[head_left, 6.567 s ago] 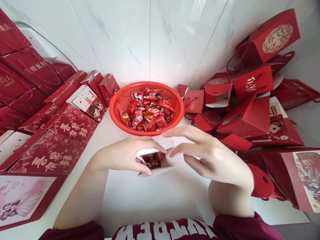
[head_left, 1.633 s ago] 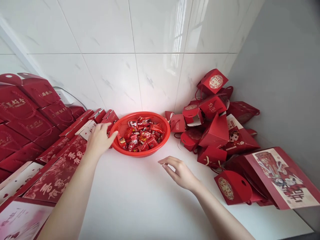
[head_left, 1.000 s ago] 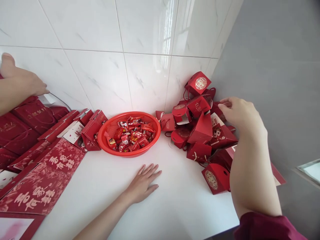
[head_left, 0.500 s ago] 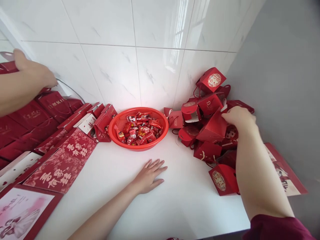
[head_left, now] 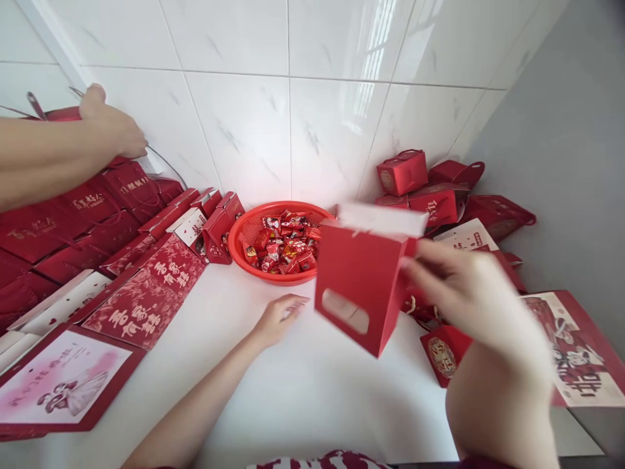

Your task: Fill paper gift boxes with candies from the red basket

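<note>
My right hand pinches the side of a red paper gift box and holds it above the white table. The box is tilted, with a rounded cut-out in its near face and a pale flap at the top. My left hand is left of the box, its fingers slightly bent and apart, with nothing in it. Behind it sits a red plastic basket of wrapped candies, partly hidden by the box. Under and behind my right hand lies a heap of red boxes.
Another person's hand reaches over rows of dark red gift bags at the left. Patterned red boxes and a box with a couple's picture line the left side. A picture bag lies at the right. A tiled wall stands behind.
My right hand has pulled the red gift box from the heap and brought it left over the table. My left hand has turned, its fingers no longer spread flat. The view has shifted slightly.
</note>
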Tool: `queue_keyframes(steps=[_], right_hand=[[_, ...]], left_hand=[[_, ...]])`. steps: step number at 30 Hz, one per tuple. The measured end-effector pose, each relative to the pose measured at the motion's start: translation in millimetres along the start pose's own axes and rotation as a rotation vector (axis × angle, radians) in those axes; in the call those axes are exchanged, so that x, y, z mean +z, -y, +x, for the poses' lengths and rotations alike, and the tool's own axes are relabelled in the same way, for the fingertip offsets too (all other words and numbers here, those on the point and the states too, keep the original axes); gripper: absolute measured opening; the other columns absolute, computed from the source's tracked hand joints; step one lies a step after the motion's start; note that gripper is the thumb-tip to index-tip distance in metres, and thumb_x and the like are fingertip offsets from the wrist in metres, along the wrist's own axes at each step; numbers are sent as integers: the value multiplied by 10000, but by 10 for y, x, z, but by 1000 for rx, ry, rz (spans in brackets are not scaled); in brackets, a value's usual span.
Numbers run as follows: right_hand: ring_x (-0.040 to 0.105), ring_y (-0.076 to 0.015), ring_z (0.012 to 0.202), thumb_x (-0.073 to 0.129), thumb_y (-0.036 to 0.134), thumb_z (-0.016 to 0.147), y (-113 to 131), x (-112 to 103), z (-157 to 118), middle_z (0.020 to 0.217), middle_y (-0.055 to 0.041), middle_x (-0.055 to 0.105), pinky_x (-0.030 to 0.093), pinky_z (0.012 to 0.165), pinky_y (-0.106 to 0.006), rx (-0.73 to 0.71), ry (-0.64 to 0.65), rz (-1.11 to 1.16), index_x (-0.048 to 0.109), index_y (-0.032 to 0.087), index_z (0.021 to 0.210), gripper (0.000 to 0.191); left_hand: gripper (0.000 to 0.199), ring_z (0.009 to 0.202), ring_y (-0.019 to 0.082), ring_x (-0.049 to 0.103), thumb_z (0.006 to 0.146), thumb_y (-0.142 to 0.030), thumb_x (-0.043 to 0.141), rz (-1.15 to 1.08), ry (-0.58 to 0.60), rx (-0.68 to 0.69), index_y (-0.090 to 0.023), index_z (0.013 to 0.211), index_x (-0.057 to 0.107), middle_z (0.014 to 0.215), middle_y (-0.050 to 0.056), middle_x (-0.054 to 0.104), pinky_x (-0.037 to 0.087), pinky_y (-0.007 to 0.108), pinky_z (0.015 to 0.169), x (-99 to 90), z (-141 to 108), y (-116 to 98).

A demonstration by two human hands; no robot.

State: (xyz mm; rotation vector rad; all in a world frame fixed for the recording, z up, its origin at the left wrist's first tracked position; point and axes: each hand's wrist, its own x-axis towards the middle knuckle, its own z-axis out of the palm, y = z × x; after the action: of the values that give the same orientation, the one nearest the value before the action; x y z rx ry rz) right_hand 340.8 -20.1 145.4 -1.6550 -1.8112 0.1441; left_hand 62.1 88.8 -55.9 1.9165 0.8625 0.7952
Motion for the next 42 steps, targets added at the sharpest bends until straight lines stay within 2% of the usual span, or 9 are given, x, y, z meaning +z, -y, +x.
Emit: queue_keyframes(steps=[4,8,13,18,24,28,33,38,42], right_hand=[[591,-127,557,433,300,988,-119,776,-65,687,1,642,459,565,-242,-82,377,277,640,199,846,271],[642,-167,670,447,261,974,-240,1130,-96,784,-25,686,484,621,-273,-81,430,235,634,223,949,193],[654,-169,756,463,278,983,-146,979,-83,910,-39,689,503,637,-272,-66,247,322,556,230,1029,114],[657,-163,818,487,274,989,37,851,-28,977,-54,701,521,698,-267,-353,309,334,629,220,1018,155],[682,-216,926,451,261,1002,121,954,99,995,-67,726,536,811,-340,-476,318,184,668,244,1050,223],[688,-227,904,447,256,1001,127,1006,144,997,-66,731,540,789,-349,-467,356,177,671,247,1046,229],[690,-203,897,442,161,983,112,1059,147,1070,-44,723,532,776,-326,-391,396,237,648,243,1071,238],[695,-177,873,493,102,927,139,1120,148,1115,-12,716,529,753,-294,-333,444,319,630,281,1130,303],[687,-188,873,554,136,907,163,1102,147,1080,3,721,512,725,-296,-325,507,226,615,306,1169,318]], left_hand=[[444,1055,244,656,986,-475,398,-121,-262,-39,-148,1133,661,1156,117,697,525,346,894,-337,-80,-94],[428,1104,237,626,999,-461,371,-193,-352,-32,-163,1189,613,1161,122,672,503,341,918,-458,-187,-222],[267,1179,228,568,943,-321,547,-123,-439,163,-234,1195,559,1238,92,596,477,358,955,-411,-251,-513],[189,1183,214,557,910,-151,555,308,-321,379,-240,1007,691,1223,63,565,452,363,1014,-530,-181,-937],[257,1182,202,561,945,-150,452,478,-60,241,-236,1029,678,1282,58,559,479,322,987,-694,-19,-1152],[214,1136,204,585,946,-177,456,444,-21,253,-218,1088,611,1261,79,580,496,323,963,-703,-11,-1163],[142,931,148,640,949,-178,455,442,35,191,-201,947,596,1237,64,586,509,236,747,-665,-62,-1161],[236,886,132,635,942,-137,438,575,92,231,-213,920,661,1205,29,607,450,237,760,-628,-82,-1190],[169,651,101,551,895,-164,503,698,107,182,-208,850,660,908,-6,639,378,237,612,-606,-74,-1229]])
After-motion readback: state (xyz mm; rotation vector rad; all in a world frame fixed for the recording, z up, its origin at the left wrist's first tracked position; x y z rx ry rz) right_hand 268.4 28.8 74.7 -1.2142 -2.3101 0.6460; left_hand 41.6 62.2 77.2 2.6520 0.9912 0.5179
